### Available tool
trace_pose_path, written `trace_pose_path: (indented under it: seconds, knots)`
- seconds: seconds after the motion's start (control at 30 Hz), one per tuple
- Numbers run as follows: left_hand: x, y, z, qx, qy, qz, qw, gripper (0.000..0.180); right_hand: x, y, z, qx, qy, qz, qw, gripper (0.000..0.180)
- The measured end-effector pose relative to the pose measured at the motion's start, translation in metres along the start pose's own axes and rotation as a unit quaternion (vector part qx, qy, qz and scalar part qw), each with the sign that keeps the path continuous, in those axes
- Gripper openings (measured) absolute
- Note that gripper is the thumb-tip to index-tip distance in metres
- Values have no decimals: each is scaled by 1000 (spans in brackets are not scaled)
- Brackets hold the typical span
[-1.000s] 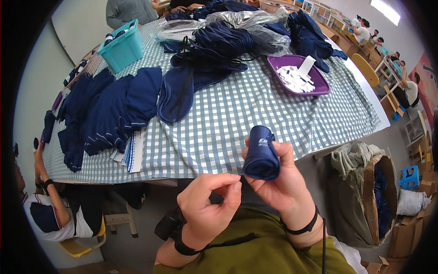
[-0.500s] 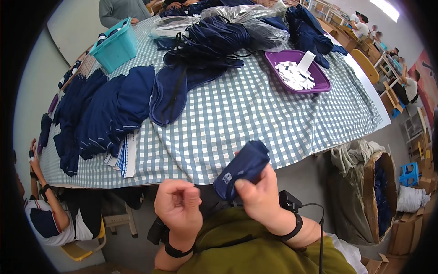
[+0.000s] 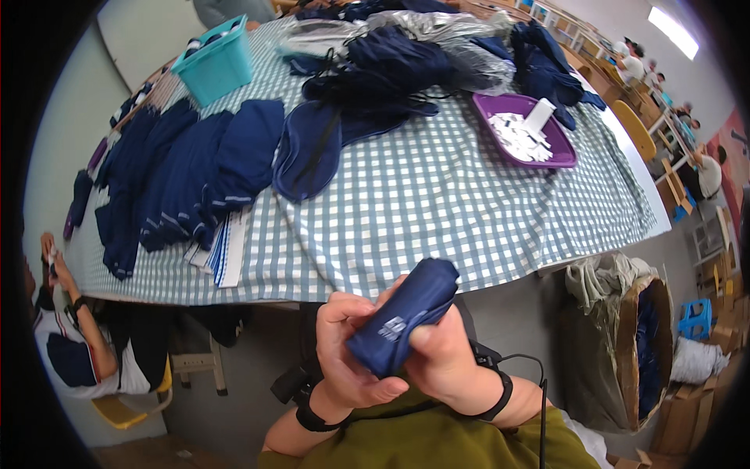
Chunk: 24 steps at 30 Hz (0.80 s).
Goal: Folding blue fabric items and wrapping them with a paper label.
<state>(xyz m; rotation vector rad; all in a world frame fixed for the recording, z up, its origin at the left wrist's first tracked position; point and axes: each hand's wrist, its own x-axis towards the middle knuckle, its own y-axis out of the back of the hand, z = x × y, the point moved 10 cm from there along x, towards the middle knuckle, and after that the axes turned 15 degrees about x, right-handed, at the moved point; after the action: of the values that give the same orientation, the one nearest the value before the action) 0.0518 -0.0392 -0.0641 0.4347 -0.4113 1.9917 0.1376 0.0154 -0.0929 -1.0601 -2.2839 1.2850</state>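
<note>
A rolled navy fabric bundle [image 3: 410, 313] with a small white print is held tilted, its upper end to the right, just off the table's front edge. My right hand [image 3: 449, 356] grips its right side, the thumb pressed on the fabric near the print. My left hand [image 3: 344, 352] is curled round the lower left end, with the fingers behind and the thumb below. A stack of navy fabric pieces [image 3: 187, 176] with thin white edge lines lies on the left of the table. Beside it sits a flat navy piece [image 3: 306, 160] with a dark strap.
The checked tablecloth [image 3: 367, 203] covers the table. A teal basket [image 3: 215, 74] of rolled items stands far left; a purple tray [image 3: 539, 162] of white slips is at right. Striped cards [image 3: 226, 254] lie under the stack. A large sack [image 3: 601, 344] stands right; a person [image 3: 86, 344] sits left.
My left hand has moved right and closed on the bundle's lower end, which my right hand alone held before. My head view has shifted slightly.
</note>
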Motion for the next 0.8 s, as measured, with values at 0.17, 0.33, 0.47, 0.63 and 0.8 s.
trace_pose_path:
  seconds: [0.17, 0.33, 0.47, 0.63, 0.8]
  knots:
    - [-3, 3, 3, -22, 49, -3, 999, 65, 3, 7, 24, 181, -120, 23, 976, 56]
    - [-1, 10, -5, -49, 117, 20, 992, 30, 4, 10, 40, 237, -187, -2, 953, 52]
    - [-1, 14, 2, -36, 64, 24, 997, 19, 3, 1, 46, 277, -215, 0, 936, 49]
    - [-13, 22, -13, -68, 153, 24, 986, 36, 3, 8, 49, 257, -195, 50, 945, 49]
    - [-17, -2, -20, -104, 203, -25, 973, 101, 3, 17, 16, 69, 25, 80, 994, 50]
